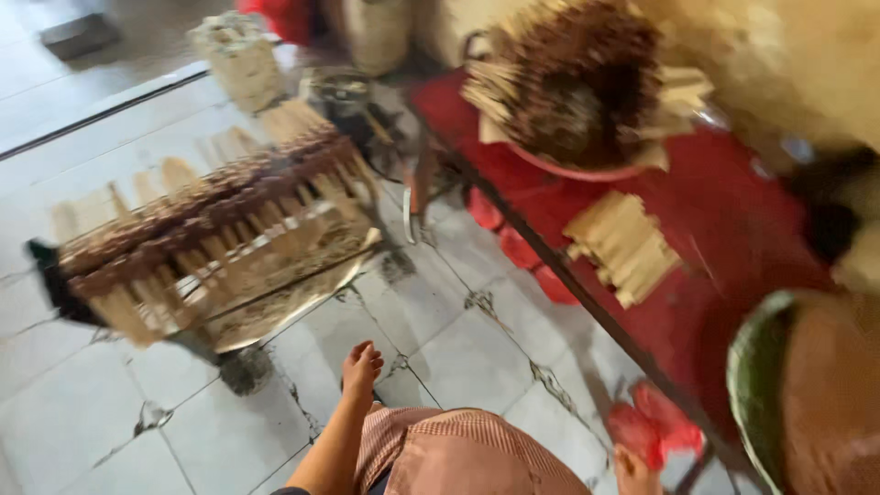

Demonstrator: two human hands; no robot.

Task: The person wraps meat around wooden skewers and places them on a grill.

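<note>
Hands: none show in the picture, so I cannot tell their grip.
Foot (pixel 361 367): bare, on the tile floor (pixel 458 348), bottom middle.
Stick tray (pixel 220 238): left, full of wooden sticks.
Red table (pixel 733 220): right, holding a stick bundle (pixel 623 246).

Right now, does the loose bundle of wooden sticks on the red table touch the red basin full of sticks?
Apart. The head view shows bare red table between the stick bundle and the red basin, though the picture is blurred.
</note>
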